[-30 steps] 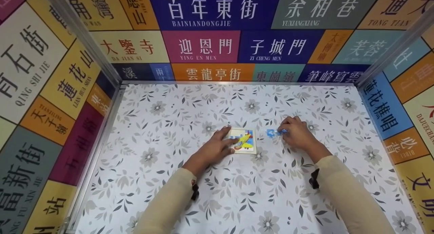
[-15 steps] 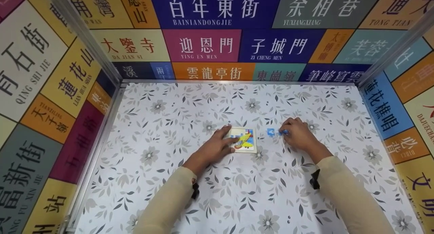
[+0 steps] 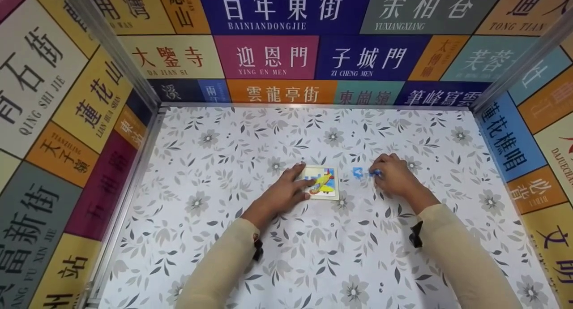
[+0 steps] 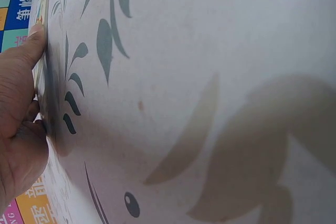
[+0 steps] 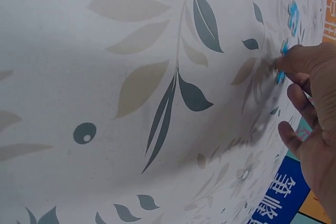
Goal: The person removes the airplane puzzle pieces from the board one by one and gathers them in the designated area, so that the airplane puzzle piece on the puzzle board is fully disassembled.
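A small jigsaw puzzle board [image 3: 329,195] with a pale frame lies on the patterned table, showing a yellow airplane with red parts. My left hand [image 3: 282,193] rests on its left side with fingers spread, one on the picture and others at the frame's edges; the board's left part is hidden under it. To the right, my right hand [image 3: 394,175] pinches a blue puzzle piece [image 5: 282,66] between thumb and fingertips, close over the table. Just left of that hand lies another blue puzzle piece [image 3: 357,172], which also shows in the right wrist view.
White table covering [image 3: 250,255] with grey leaves and flowers spreads around the hands. Panels with coloured sign lettering [image 3: 268,58] rise at the back, left and right, joined by metal corner posts [image 3: 121,49].
The pinched blue piece has shifted slightly right, away from the piece on the table, so a gap shows between them. The left hand stays on the board.
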Tool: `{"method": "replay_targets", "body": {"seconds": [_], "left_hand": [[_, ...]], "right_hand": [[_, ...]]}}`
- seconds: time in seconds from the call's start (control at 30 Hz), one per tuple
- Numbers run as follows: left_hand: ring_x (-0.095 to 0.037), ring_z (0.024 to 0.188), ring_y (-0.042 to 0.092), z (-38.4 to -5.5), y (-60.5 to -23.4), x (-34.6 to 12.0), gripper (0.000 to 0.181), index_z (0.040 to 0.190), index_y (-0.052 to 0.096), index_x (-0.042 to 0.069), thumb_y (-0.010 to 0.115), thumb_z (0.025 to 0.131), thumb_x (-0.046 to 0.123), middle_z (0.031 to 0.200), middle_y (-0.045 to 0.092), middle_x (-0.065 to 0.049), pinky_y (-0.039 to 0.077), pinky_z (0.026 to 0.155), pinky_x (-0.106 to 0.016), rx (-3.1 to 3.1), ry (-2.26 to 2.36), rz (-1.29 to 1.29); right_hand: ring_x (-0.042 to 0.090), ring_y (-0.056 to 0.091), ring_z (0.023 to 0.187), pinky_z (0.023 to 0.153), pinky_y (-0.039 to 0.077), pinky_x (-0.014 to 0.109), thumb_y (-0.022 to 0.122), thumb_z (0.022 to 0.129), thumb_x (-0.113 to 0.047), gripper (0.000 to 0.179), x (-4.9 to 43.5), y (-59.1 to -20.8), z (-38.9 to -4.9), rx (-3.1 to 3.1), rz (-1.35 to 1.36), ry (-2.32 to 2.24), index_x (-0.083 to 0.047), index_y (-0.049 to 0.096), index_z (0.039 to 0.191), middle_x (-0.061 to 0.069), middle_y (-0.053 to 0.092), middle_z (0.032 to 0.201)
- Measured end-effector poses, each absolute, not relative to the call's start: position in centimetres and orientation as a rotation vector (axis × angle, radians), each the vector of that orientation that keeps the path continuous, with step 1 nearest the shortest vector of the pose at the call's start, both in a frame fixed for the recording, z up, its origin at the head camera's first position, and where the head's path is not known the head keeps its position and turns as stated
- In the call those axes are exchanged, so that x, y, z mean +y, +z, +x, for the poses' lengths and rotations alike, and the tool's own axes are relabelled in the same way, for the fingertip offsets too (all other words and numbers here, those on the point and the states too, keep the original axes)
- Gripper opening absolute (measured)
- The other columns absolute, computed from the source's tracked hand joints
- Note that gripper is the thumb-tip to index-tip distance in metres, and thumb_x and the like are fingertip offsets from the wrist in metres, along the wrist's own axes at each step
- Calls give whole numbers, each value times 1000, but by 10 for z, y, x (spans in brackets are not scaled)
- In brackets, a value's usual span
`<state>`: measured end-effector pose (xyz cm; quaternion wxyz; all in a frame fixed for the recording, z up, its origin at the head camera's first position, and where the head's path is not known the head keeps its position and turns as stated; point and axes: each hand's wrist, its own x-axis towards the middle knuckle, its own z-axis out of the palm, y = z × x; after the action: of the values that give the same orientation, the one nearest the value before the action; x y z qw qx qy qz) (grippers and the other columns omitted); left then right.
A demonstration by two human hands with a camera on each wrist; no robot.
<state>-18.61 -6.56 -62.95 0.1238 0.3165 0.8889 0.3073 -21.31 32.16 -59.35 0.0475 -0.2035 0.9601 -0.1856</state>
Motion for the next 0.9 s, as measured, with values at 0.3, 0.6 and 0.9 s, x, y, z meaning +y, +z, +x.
{"method": "replay_targets", "body": {"seconds": [0.3, 0.6, 0.9], "left_hand": [[-41, 173, 16, -187, -632, -67, 51, 163, 58, 18, 62, 114, 32, 184, 21, -20, 20, 140, -59, 2592, 923, 946], [-39, 173, 17, -186, -629, -66, 51, 162, 59, 21, 64, 113, 33, 185, 20, -17, 21, 141, -57, 2606, 899, 910], [-40, 173, 17, -187, -631, -64, 51, 161, 60, 20, 65, 112, 32, 185, 21, -19, 19, 141, -57, 2605, 903, 926]], "right_hand": [[44, 59, 113, 86, 48, 69, 75, 96, -6, 15, 322, -594, -216, 2952, -663, -592, -4, 83, 108, 18, 68, 123], [44, 66, 120, 102, 51, 73, 79, 99, -15, 28, 301, -590, -218, 2915, -725, -655, 0, 80, 123, 19, 72, 128], [42, 67, 120, 98, 52, 74, 82, 97, -18, 33, 275, -592, -220, 2900, -743, -636, -2, 80, 126, 19, 73, 131]]}}
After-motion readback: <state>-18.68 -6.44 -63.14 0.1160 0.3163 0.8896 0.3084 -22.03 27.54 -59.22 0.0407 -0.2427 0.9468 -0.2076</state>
